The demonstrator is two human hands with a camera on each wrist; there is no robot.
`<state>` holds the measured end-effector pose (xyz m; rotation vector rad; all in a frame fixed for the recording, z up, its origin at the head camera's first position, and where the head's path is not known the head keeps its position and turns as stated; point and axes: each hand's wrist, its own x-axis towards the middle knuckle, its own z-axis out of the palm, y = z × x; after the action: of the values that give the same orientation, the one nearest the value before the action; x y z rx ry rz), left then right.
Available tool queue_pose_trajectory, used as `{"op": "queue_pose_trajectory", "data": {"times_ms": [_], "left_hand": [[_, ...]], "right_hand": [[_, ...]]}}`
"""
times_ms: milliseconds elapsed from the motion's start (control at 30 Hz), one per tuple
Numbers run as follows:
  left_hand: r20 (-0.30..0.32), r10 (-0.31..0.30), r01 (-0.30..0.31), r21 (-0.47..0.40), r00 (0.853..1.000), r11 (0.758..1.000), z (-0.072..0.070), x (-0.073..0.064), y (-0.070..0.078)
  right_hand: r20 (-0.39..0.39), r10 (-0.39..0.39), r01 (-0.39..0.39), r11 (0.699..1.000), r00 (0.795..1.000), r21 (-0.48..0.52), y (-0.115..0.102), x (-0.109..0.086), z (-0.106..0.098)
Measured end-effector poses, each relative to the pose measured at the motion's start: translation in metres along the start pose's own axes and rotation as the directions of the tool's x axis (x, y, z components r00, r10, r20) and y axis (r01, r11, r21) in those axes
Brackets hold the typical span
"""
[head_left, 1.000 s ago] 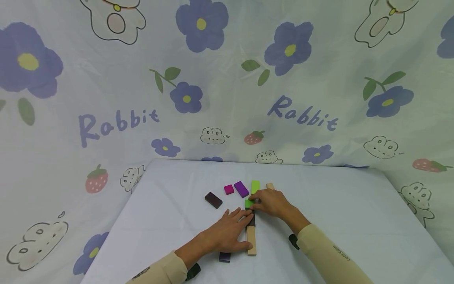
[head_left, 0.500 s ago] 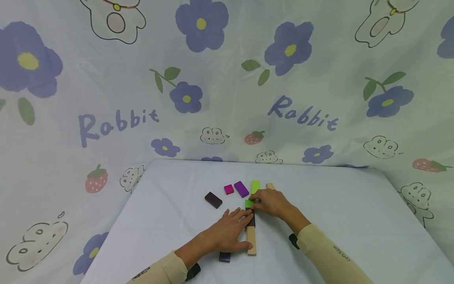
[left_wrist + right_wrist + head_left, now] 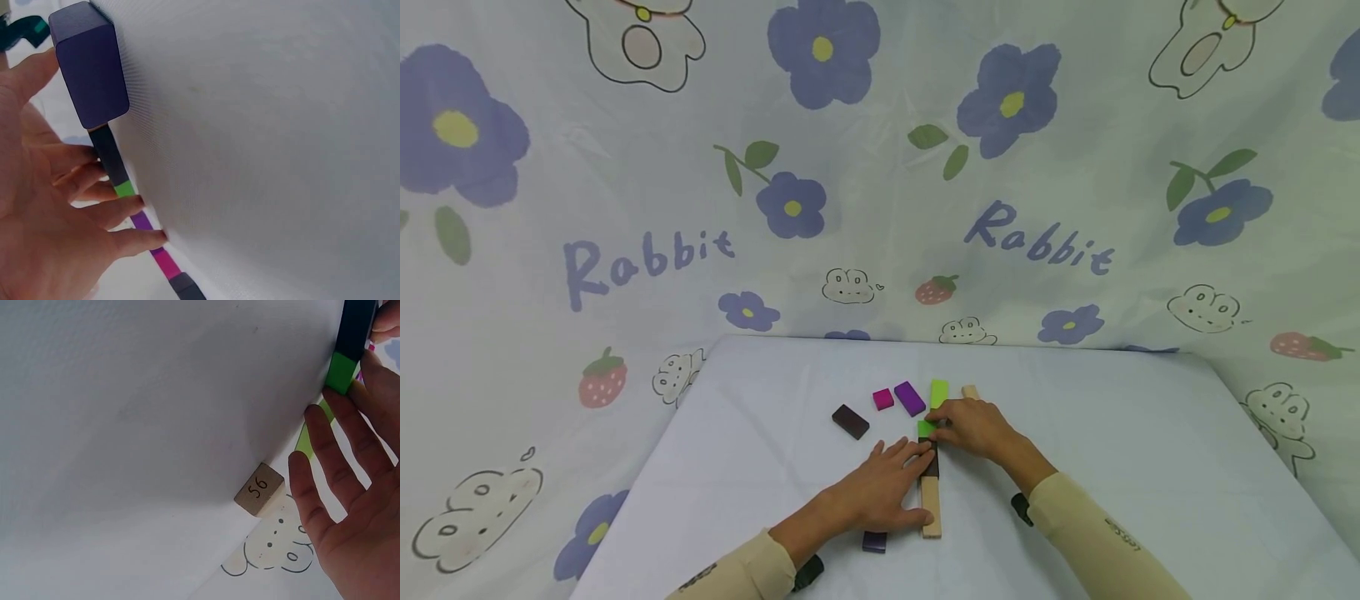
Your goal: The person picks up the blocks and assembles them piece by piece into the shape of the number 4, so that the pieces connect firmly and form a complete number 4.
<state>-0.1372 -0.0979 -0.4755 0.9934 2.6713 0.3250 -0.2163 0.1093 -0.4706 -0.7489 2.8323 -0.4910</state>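
A row of blocks runs away from the person in the head view: a long wooden block (image 3: pixel 931 496), a dark block (image 3: pixel 931 463), then a small green block (image 3: pixel 925 428). The left hand (image 3: pixel 880 492) lies along the row's left side with spread, fairly straight fingers, its index fingertip at the dark block and its thumb over the wooden one's near end. At the row's far end, the right hand (image 3: pixel 976 428) pinches the green block between thumb and forefinger. Its other fingers extend loosely in the right wrist view, close above the white cloth.
Beyond the hands lie a yellow-green block (image 3: pixel 939 392), a purple block (image 3: pixel 909 398), a pink block (image 3: pixel 883 399) and a dark brown block (image 3: pixel 851 422). A wooden block (image 3: pixel 259 489) marked with digits sits beside the right hand. A navy block (image 3: pixel 90 69) lies near the left wrist.
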Motion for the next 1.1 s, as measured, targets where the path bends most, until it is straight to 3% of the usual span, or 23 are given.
{"op": "queue_pose_trajectory", "data": {"times_ms": [567,900,1100], "left_hand": [[-0.009,0.004,-0.004,0.021,1.0,1.0,0.0,0.0,0.0],[-0.044,-0.009,0.01,0.031,0.999,0.999,-0.004,0.003,-0.002],[-0.017,-0.022,0.022,0.017,1.0,1.0,-0.007,0.006,-0.007]], "right_hand": [[-0.027,-0.001,0.002,0.999,1.0,0.054,0.006,-0.004,-0.004],[-0.121,0.122,-0.115,0.991,0.985,0.063,0.03,-0.017,-0.021],[-0.087,0.16,-0.149,0.982,0.983,0.118,0.044,-0.023,-0.025]]}}
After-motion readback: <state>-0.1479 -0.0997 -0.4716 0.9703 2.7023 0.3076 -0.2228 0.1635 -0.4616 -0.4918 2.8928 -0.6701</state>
